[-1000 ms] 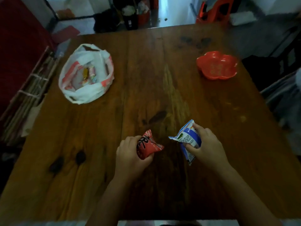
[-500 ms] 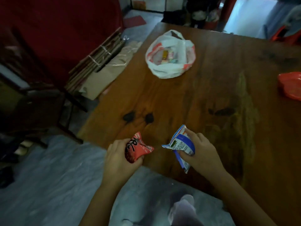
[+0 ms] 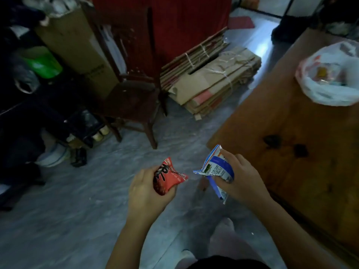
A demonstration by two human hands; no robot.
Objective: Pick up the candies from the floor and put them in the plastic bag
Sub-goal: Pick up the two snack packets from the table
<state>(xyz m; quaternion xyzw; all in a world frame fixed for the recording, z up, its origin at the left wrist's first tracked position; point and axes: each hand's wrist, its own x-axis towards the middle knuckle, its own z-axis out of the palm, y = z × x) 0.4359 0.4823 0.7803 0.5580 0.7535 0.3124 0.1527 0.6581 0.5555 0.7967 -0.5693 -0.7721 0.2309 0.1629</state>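
My left hand [image 3: 145,193] grips a red candy packet [image 3: 168,176] with black lettering, held above the grey floor [image 3: 77,220]. My right hand [image 3: 240,179] grips a blue and white candy packet [image 3: 215,169] just off the left edge of the wooden table [image 3: 291,152]. The white and red plastic bag [image 3: 328,74] lies open on the table at the far right, with a few sweets showing inside it. Both hands are well short of the bag.
A dark wooden chair [image 3: 134,98] stands on the floor ahead. A tied bundle of flattened cardboard [image 3: 209,76] leans behind it by a red wall. A tall cardboard box [image 3: 77,47] and dark clutter fill the left. My socked feet [image 3: 225,230] show below.
The view has swung left, off the table and over the floor. Both hands keep their packets and stay in the same pose. The red bowl has left the view.
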